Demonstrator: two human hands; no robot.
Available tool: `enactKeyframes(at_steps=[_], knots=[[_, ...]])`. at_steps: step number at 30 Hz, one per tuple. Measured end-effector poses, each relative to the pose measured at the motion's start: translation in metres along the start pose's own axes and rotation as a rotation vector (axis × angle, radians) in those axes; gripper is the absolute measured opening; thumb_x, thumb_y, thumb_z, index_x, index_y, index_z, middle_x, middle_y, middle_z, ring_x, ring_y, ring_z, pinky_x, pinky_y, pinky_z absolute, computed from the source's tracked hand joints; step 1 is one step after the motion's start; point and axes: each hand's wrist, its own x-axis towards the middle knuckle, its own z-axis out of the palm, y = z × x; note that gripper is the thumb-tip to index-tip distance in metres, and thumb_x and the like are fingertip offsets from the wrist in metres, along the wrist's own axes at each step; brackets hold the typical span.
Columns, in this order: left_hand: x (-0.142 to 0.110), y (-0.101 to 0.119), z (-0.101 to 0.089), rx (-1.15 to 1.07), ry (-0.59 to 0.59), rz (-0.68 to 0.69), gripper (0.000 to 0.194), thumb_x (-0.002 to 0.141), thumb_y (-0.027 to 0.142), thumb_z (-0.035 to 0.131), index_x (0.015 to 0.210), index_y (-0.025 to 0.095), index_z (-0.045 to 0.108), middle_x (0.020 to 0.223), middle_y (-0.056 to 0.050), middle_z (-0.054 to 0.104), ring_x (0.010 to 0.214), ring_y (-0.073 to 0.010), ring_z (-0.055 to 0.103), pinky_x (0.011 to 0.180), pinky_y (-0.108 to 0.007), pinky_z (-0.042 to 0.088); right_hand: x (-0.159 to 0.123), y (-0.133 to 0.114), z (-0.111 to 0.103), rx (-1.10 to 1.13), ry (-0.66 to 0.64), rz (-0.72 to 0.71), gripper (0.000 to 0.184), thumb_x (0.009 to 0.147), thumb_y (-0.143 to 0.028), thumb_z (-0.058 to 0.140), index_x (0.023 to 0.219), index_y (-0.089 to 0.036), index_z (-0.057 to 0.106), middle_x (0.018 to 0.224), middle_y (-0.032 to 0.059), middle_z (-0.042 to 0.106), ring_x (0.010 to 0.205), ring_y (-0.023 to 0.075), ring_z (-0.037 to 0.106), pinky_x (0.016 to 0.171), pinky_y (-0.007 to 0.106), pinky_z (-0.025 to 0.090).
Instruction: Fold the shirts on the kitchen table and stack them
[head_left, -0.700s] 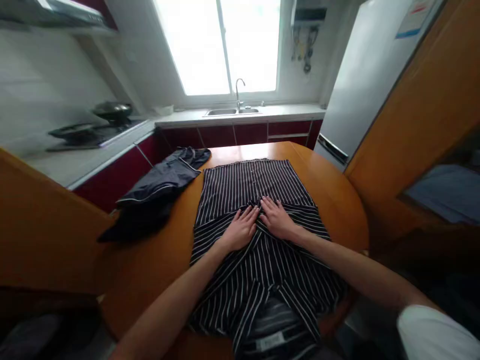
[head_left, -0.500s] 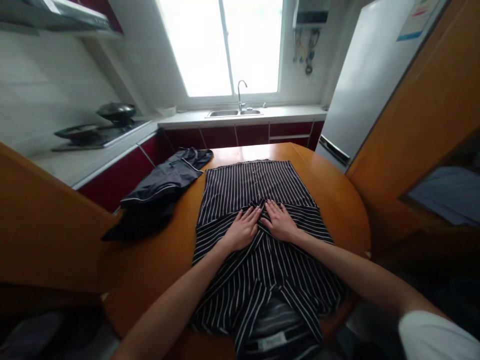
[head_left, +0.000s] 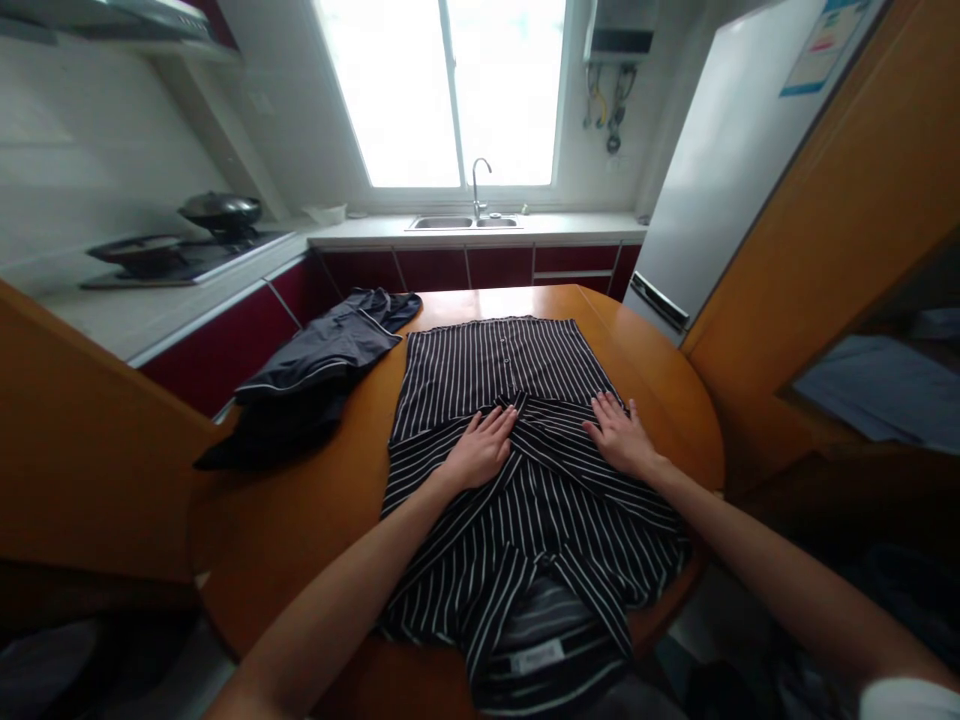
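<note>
A black shirt with white stripes [head_left: 480, 365] lies front up on the round wooden table, its collar toward me and its hem toward the window. Both sleeves are folded in across the body, and their cuffs meet near the middle. My left hand [head_left: 481, 448] rests flat on the left sleeve near its cuff, fingers stretched out. On the right sleeve, close to the shirt's right edge, lies my right hand [head_left: 619, 436], open with its fingers spread. A pale label [head_left: 537, 656] shows inside the open collar.
Dark garments with white piping [head_left: 330, 345] are heaped at the table's left edge. The wooden table [head_left: 667, 390] has a rounded rim. Beyond it are a counter with a sink [head_left: 444, 223], a stove with pans [head_left: 221, 212] at left and a fridge [head_left: 720, 150] at right.
My right hand has slid right along the sleeve, from beside the cuffs to near the shirt's right edge. My left hand stays near the cuffs. The view has shifted slightly.
</note>
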Motion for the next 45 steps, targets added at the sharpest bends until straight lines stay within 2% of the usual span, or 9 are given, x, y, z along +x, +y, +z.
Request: enactKeyframes(at_steps=[6, 17, 22, 27, 31, 35, 38, 41, 45], knots=[[0.0, 0.0, -0.001, -0.029, 0.023, -0.006, 0.059, 0.107, 0.042, 0.023, 0.161, 0.019, 0.022, 0.165, -0.004, 0.024, 0.153, -0.0225, 0.02, 0.124, -0.049, 0.017, -0.013, 0.04, 0.007, 0.066, 0.028, 0.137, 0.072, 0.103, -0.054, 0.014, 0.158, -0.01, 0.027, 0.166, 0.0115, 0.021, 0.154, 0.0254, 0.016, 0.123, 0.056, 0.009], [-0.001, 0.0, 0.001, -0.082, 0.027, -0.031, 0.056, 0.106, 0.036, 0.024, 0.159, 0.017, 0.026, 0.165, -0.005, 0.026, 0.154, -0.0222, 0.016, 0.124, -0.047, 0.015, -0.016, 0.049, 0.007, 0.381, 0.323, 0.148, 0.068, 0.103, -0.054, 0.021, 0.154, -0.011, 0.038, 0.16, 0.0177, 0.036, 0.151, 0.0285, 0.027, 0.121, 0.058, 0.018], [0.003, -0.002, -0.006, -0.17, -0.031, -0.054, 0.059, 0.107, 0.042, 0.023, 0.16, 0.018, 0.023, 0.166, -0.006, 0.022, 0.155, -0.0228, 0.012, 0.124, -0.048, 0.013, -0.037, 0.031, -0.017, 0.44, 0.425, -0.005, 0.059, 0.104, -0.049, 0.027, 0.15, -0.016, 0.045, 0.158, 0.0145, 0.04, 0.151, 0.0278, 0.026, 0.121, 0.061, 0.015], [0.001, -0.003, -0.038, -0.237, -0.141, -0.057, 0.063, 0.107, 0.05, 0.026, 0.161, 0.019, 0.016, 0.167, -0.01, 0.012, 0.155, -0.0264, 0.006, 0.124, -0.051, 0.011, -0.091, -0.018, -0.054, 0.415, 0.268, -0.315, 0.051, 0.104, -0.043, 0.035, 0.151, -0.024, 0.046, 0.161, 0.0071, 0.036, 0.152, 0.0254, 0.023, 0.124, 0.054, 0.016], [-0.035, 0.022, -0.078, -0.281, -0.215, 0.08, 0.066, 0.105, 0.05, 0.036, 0.162, 0.021, 0.018, 0.167, -0.008, 0.016, 0.155, -0.0253, 0.011, 0.125, -0.046, 0.014, -0.142, -0.045, -0.073, 0.477, -0.013, -0.593, 0.059, 0.102, -0.039, 0.047, 0.157, -0.025, 0.033, 0.161, 0.0086, 0.035, 0.152, 0.0261, 0.025, 0.125, 0.052, 0.017], [-0.104, 0.065, -0.104, -0.423, -0.317, 0.183, 0.066, 0.104, 0.047, 0.045, 0.161, 0.031, 0.017, 0.167, -0.001, 0.02, 0.154, -0.0228, 0.017, 0.125, -0.042, 0.018, -0.179, -0.049, -0.072, 0.568, -0.243, -0.734, 0.087, 0.09, -0.045, 0.068, 0.161, -0.024, 0.021, 0.162, 0.0131, 0.032, 0.151, 0.0287, 0.026, 0.125, 0.053, 0.016], [-0.155, 0.09, -0.097, -0.517, -0.374, 0.219, 0.088, 0.09, 0.049, 0.069, 0.161, 0.033, 0.018, 0.166, -0.004, 0.023, 0.153, -0.0278, 0.021, 0.125, -0.047, 0.02, -0.193, -0.045, -0.063, 0.59, -0.306, -0.756, 0.105, 0.078, -0.047, 0.08, 0.161, -0.024, 0.02, 0.163, 0.0137, 0.029, 0.151, 0.0315, 0.025, 0.125, 0.055, 0.013], [-0.191, 0.102, -0.075, -0.532, -0.385, 0.22, 0.105, 0.079, 0.044, 0.082, 0.161, 0.032, 0.017, 0.165, -0.008, 0.024, 0.153, -0.0317, 0.019, 0.125, -0.052, 0.018, -0.197, -0.041, -0.053, 0.555, -0.299, -0.762, 0.098, 0.081, -0.035, 0.078, 0.161, -0.026, 0.021, 0.163, 0.0109, 0.031, 0.151, 0.0289, 0.025, 0.125, 0.055, 0.013], [-0.212, 0.112, -0.051, -0.484, -0.272, 0.178, 0.09, 0.09, 0.034, 0.072, 0.161, 0.032, 0.017, 0.163, -0.007, 0.029, 0.152, -0.0282, 0.023, 0.125, -0.054, 0.018, -0.2, -0.039, -0.043, 0.535, -0.22, -0.803, 0.075, 0.091, -0.024, 0.065, 0.158, -0.027, 0.031, 0.157, 0.0098, 0.042, 0.149, 0.026, 0.03, 0.124, 0.054, 0.017]])
